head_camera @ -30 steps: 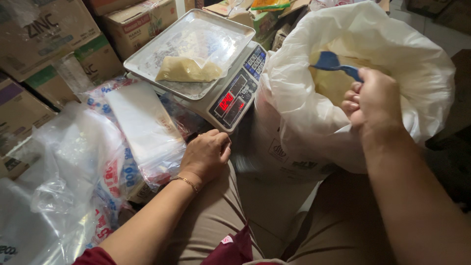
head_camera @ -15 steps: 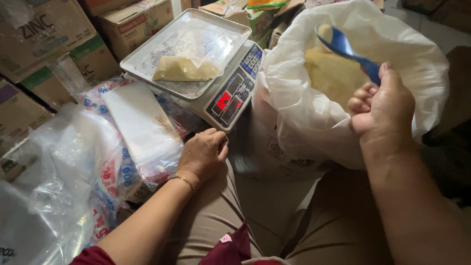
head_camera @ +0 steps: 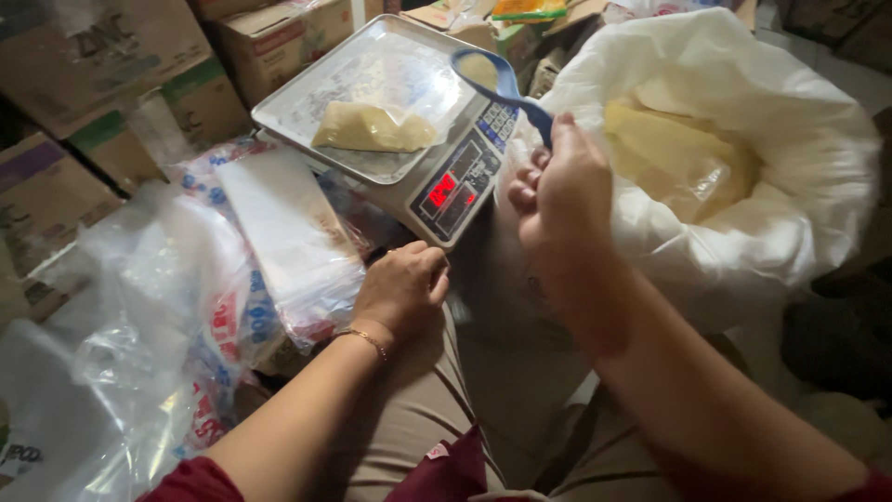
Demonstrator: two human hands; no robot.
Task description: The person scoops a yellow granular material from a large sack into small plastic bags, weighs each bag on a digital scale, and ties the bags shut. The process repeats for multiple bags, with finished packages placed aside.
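Blue plastic spoon (head_camera: 497,85), loaded with yellowish powder, is gripped by its handle in the right hand (head_camera: 557,191) and held over the steel tray (head_camera: 307,102) of the digital scale (head_camera: 455,186). On that tray lies a small clear bag of the powder (head_camera: 372,127). The left hand (head_camera: 401,288) rests loosely curled on the knee, holding nothing, just beside a stack of empty plastic bags (head_camera: 288,242). A large white sack (head_camera: 734,167) of powder stands open right of the scale, and cardboard boxes (head_camera: 111,74) crowd behind.

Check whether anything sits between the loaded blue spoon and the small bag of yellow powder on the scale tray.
Nothing visible does. The right hand holds the blue spoon over the tray's near corner; the powder bag lies uncovered just left of it.
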